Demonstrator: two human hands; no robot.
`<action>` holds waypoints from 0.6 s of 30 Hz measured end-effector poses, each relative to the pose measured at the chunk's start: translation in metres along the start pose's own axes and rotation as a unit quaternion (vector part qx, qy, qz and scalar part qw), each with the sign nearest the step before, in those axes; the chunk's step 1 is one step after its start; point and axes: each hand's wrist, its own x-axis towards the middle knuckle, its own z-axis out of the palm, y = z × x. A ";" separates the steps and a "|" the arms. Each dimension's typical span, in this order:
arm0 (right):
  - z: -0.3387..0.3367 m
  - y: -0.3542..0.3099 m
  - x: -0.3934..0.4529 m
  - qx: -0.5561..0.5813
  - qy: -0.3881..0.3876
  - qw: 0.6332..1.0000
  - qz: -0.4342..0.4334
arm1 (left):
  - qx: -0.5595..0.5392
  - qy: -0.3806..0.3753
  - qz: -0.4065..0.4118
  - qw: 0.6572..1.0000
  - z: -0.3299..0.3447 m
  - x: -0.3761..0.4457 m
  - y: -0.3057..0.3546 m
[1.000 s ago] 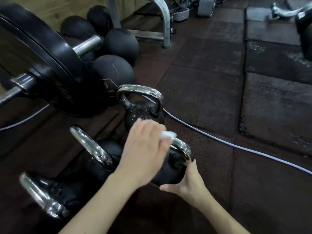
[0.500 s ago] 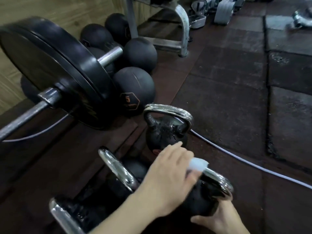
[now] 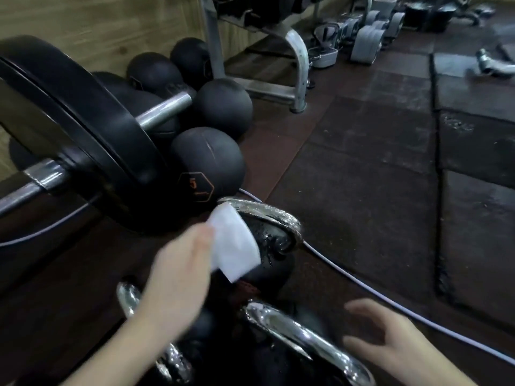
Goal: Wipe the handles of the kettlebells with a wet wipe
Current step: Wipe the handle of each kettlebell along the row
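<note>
- On the gym floor, head view (only view): three kettlebells sat in a row running away from the camera, near the barbell plate (image 3: 92, 140) and medicine balls (image 3: 207, 160).
- L hand (image 3: 178, 277) pinched a white wipe (image 3: 235, 243) between thumb and fingertips; hand was motion-blurred, so exact finger count unclear.
- Wipe hung in front of the far kettlebell (image 3: 267, 246), its top corner at the left end of that bell's chrome handle (image 3: 267, 213). Touching or just short of it – couldn't tell.
- R hand (image 3: 390, 341) was empty, fingers spread & loose, just beside the near handle (image 3: 303, 335), not gripping.
- Step, as I judged it: moving the wipe onto the far handle; near handle looked wet/shiny, prob. done.
- Next move would call for: wrapping the wipe round the far handle & rubbing along the arch; R hand to steady the bell's body.
- Far handle: arch up, long axis roughly left-right across frame, tilted down to the right.
- Near handle: long axis diagonal, upper-left to lower-right.
- Third handle (image 3: 131, 299), lower left, mostly hidden by L forearm.
- A cable (image 3: 390, 299) ran along the mat (image 3: 362, 190) right of the bells.
</note>
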 end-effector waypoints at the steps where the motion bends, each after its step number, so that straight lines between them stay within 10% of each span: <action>1: 0.011 -0.014 0.013 -0.013 -0.009 1.000 -0.016 | -0.022 0.073 -0.026 0.997 -0.007 0.017 -0.001; 5: 0.039 -0.055 0.080 0.009 -0.003 0.999 -0.053 | -0.007 0.190 -0.044 0.981 -0.014 0.070 -0.003; 9: 0.069 -0.084 0.127 0.045 -0.037 0.989 -0.135 | 0.109 -0.012 0.153 0.982 0.027 0.081 -0.019; 18: 0.096 -0.069 0.158 0.019 -0.029 0.992 -0.123 | 0.430 -0.142 0.409 0.792 0.095 0.065 0.000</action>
